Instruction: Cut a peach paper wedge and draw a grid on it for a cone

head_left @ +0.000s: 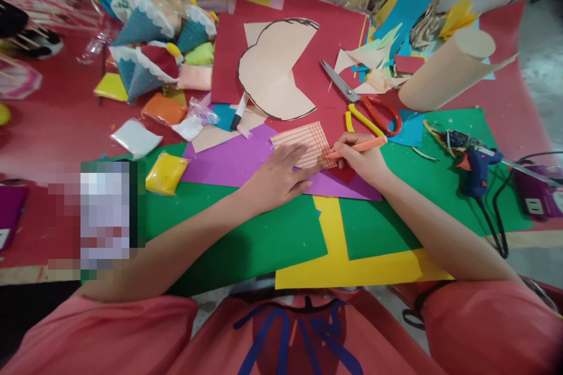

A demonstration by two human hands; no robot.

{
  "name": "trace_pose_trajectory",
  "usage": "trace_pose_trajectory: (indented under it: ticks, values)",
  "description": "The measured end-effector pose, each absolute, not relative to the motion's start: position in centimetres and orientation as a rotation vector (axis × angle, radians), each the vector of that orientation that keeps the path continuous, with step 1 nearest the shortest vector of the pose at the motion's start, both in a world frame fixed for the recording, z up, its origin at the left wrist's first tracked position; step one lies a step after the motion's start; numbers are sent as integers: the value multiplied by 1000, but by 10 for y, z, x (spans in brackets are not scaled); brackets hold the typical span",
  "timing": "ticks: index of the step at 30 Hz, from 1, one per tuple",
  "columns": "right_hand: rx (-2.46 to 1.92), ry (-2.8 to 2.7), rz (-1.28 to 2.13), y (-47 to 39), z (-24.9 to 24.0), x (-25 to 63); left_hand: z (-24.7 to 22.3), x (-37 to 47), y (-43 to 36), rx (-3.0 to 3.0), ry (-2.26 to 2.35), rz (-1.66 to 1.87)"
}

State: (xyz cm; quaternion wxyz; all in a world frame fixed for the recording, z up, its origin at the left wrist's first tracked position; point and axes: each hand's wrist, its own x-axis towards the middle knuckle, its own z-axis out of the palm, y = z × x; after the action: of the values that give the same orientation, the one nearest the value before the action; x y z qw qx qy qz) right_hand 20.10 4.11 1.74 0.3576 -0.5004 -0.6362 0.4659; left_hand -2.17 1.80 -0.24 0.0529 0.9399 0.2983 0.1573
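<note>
A small peach paper (pixel 308 139) with orange crossed lines lies on purple and red sheets in the middle of the table. Flat on its lower left part rests my left hand (pixel 284 176), fingers spread. My right hand (pixel 358 158) is closed around an orange marker (pixel 367 145), its tip touching the right side of the paper. Beyond them, a large peach cutout (pixel 272 70) with a dark drawn edge lies on red sheets (pixel 229 58). Scissors (pixel 352 94) with red and yellow handles lie open just past my right hand.
Blue paper cones (pixel 143 70) and clay packets (pixel 166 173) are at the left. A rolled peach sheet (pixel 444 73) and paper scraps (pixel 373 55) lie at the back right. A blue glue gun (pixel 477 170) with its cable sits at the right on green paper (pixel 378 228).
</note>
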Motion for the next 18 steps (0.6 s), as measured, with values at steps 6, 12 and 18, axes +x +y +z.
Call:
trace_pose_trajectory:
  ticks: [6, 12, 18]
  values:
    - [-1265, -1690, 1197, 41, 17, 200, -3, -22, 18, 2832, 899, 481]
    - [-1357, -1693, 1243, 41, 20, 201, -7, -22, 17, 2804, 932, 486]
    - [-1332, -1692, 1224, 41, 22, 199, -7, -22, 18, 2821, 921, 479]
